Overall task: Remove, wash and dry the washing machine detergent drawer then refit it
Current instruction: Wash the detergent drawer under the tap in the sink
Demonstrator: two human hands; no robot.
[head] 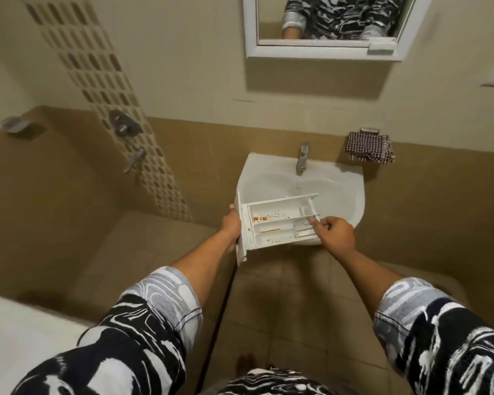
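Head view: drawer (277,223) overhangs sink (351,178) front edge.

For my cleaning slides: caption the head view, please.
Left hand and right hand hold the stained detergent drawer at the white sink.

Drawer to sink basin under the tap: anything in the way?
Nothing visible. The detergent drawer, gripped at its front panel by the left hand and pinched at its other end by the right hand, hangs partly over the near rim of the sink. The basin between it and the tap looks bare.
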